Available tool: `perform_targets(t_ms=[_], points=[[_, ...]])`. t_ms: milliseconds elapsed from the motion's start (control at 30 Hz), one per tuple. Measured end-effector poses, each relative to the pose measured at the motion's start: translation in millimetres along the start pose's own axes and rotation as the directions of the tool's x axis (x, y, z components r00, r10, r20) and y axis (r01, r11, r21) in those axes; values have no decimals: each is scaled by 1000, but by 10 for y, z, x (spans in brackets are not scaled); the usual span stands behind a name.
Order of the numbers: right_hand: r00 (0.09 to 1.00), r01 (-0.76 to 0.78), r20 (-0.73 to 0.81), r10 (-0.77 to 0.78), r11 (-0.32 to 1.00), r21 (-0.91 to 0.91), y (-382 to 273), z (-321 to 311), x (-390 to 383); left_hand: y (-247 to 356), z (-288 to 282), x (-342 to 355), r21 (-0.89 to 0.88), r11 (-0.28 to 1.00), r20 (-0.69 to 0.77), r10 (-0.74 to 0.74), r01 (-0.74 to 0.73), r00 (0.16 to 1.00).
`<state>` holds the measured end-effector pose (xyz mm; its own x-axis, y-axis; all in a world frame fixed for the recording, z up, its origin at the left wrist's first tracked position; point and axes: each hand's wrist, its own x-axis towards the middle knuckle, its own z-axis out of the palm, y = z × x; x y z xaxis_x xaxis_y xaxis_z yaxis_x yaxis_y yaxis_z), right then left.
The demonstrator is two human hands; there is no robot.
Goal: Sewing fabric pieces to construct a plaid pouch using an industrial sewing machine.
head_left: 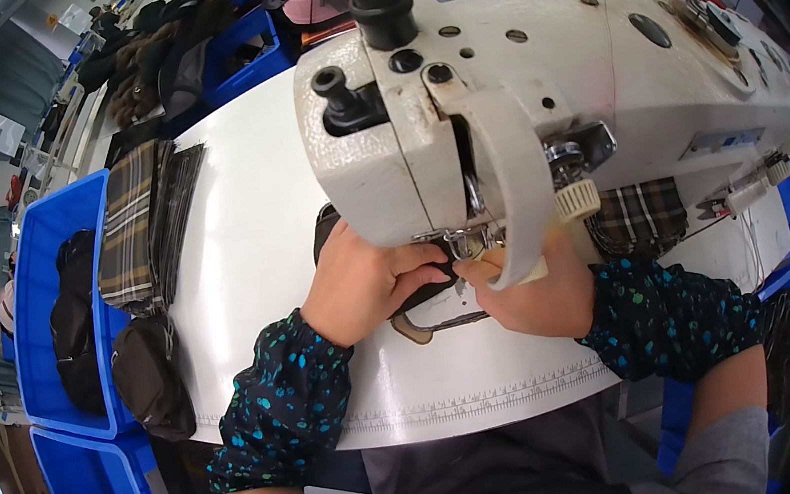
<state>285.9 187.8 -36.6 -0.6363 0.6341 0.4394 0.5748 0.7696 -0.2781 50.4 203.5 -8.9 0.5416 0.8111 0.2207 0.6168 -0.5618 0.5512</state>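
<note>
A white sewing machine (373, 159) stands over the table, its presser foot (461, 242) low between my hands. A dark fabric piece (422, 294) lies at the foot, and part of it shows behind my left wrist. My left hand (357, 283) is closed on this piece, thumb and forefinger pinched at its edge left of the foot. From the right, my right hand (541, 295) reaches in with its fingertips pinched at the piece's edge by the needle area. The machine's curved white arm (520, 189) hides some of its fingers.
Plaid fabric pieces (137, 223) are stacked at the table's left, above a dark pouch (150, 372). Blue bins (28, 329) stand beside them. More plaid pieces (638, 216) lie right, behind my right forearm. A printed ruler (468, 405) runs along the front edge of the white table (230, 220).
</note>
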Motion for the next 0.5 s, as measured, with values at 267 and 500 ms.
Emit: perform_targets(t_ms=[267,500], points=[[999,-33,-32,39,988,150,-41,93,-34,77,-27,15,23,1000,-16,18,-18,1000],[989,27,150,-15,997,-76,47,117,-132,87,-9,46,113,990,-110,96,-83,989]])
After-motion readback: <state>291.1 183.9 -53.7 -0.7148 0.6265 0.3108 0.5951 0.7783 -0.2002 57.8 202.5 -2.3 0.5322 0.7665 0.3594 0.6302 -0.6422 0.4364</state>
